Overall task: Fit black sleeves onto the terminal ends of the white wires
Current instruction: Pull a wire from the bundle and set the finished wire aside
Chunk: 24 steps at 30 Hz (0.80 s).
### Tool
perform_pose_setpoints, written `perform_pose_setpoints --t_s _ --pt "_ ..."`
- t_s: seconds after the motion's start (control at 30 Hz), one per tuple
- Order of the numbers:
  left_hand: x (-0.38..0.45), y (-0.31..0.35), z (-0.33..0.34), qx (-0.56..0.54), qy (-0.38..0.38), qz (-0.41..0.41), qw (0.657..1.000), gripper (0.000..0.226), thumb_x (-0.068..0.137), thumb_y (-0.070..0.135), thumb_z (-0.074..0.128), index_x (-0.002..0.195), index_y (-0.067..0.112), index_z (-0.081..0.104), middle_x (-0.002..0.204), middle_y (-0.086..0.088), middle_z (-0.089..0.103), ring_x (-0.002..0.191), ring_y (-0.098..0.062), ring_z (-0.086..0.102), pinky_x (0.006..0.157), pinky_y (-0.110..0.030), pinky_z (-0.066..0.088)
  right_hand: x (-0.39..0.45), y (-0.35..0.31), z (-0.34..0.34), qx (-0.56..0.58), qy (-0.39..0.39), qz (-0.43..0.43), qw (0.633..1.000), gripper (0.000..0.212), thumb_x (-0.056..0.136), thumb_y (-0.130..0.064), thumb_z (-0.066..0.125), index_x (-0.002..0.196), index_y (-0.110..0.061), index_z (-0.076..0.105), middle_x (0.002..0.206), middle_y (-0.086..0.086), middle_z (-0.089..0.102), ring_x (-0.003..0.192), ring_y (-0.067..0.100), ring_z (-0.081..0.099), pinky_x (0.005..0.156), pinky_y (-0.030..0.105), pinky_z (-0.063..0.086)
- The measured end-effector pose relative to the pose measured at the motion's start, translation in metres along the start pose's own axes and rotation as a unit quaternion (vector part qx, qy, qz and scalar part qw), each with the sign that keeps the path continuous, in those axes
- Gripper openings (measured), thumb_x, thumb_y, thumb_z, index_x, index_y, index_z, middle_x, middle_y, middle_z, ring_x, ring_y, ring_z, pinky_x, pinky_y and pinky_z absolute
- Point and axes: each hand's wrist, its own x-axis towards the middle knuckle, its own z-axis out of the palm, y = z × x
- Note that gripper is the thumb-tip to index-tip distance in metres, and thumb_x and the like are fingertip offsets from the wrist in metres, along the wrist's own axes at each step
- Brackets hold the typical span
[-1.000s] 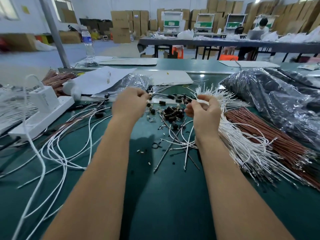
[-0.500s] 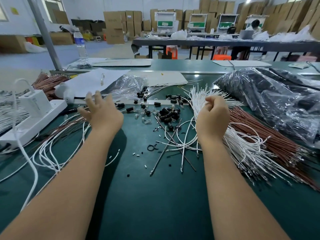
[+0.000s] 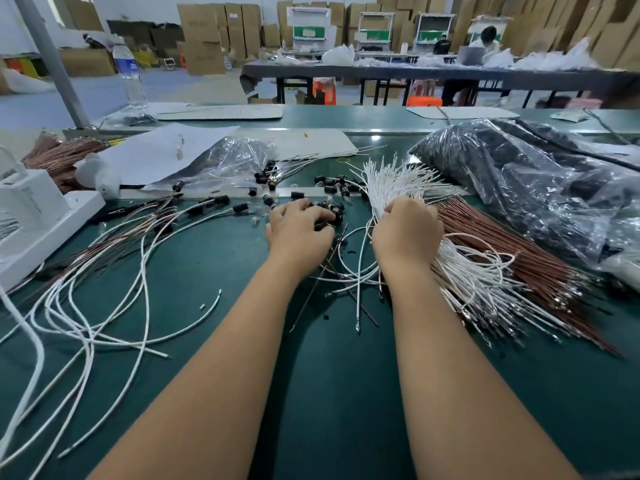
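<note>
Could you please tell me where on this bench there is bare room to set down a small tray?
The bare green mat between the two forearms is free. A smaller patch lies between the loose white wires and the left forearm. It is crowded around the black sleeves by the left hand, and under the white wire bundle by the right hand.

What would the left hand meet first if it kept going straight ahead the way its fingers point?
The left hand already has its fingertips in the pile of black sleeves; beyond them probably the sleeves scattered along the table strip, though depth is unclear.
</note>
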Motion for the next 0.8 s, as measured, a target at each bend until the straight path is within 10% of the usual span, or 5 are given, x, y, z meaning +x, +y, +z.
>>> perform_pose_setpoints --t_s 0.23,0.37,0.53,0.7,0.8 --pt "-0.006 -0.002 -0.014 -0.162 0.070 0.062 0.982 0.044 0.086 -0.007 0.044 0.108 0.025 0.066 0.122 0.002 0.061 0.112 -0.052 0.047 0.089 -0.055 0.043 -0.002 -0.012 -0.002 0.102 0.118 -0.027 0.987 0.016 0.090 0.000 0.045 0.096 -0.012 0.056 0.090 0.000 0.054 0.085 0.017 0.045 0.077 0.029 0.036" --pt "-0.010 0.002 -0.021 -0.109 0.131 0.140 0.975 0.068 0.079 -0.012 0.044 0.134 0.027 0.050 0.130 0.016 0.049 0.125 -0.017 0.037 0.099 -0.025 0.029 -0.014 -0.028 -0.002 0.198 0.112 -0.154 0.962 0.012 0.093 0.002 0.046 0.090 -0.005 0.055 0.074 0.001 0.050 0.071 0.019 0.050 0.062 0.029 0.043" --pt "-0.009 0.008 -0.019 -0.084 0.117 0.177 0.974 0.027 0.093 0.008 0.055 0.114 0.020 0.066 0.117 0.012 0.060 0.123 -0.013 0.043 0.098 -0.012 0.027 -0.024 -0.037 -0.003 0.268 0.099 -0.256 0.923 0.011 0.097 -0.011 0.043 0.096 -0.006 0.052 0.074 -0.001 0.054 0.059 0.018 0.046 0.047 0.026 0.030" --pt "-0.007 0.000 -0.030 -0.186 0.090 0.119 0.971 0.018 0.100 0.015 0.048 0.100 0.012 0.066 0.077 -0.003 0.065 0.050 0.001 0.045 0.052 -0.018 0.040 -0.008 -0.028 -0.008 0.250 0.240 -0.140 0.928 0.013 0.098 -0.006 0.043 0.092 -0.001 0.054 0.068 -0.003 0.048 0.053 0.011 0.042 0.044 0.014 0.026" --pt "-0.004 -0.008 -0.030 -0.116 0.088 0.117 0.982 0.021 0.100 0.021 0.047 0.100 0.012 0.067 0.059 -0.007 0.055 0.046 -0.012 0.037 0.050 -0.027 0.034 0.001 -0.016 -0.010 0.201 0.255 -0.046 0.945 0.013 0.094 -0.002 0.042 0.096 -0.004 0.055 0.077 -0.002 0.052 0.066 0.017 0.049 0.054 0.028 0.042"
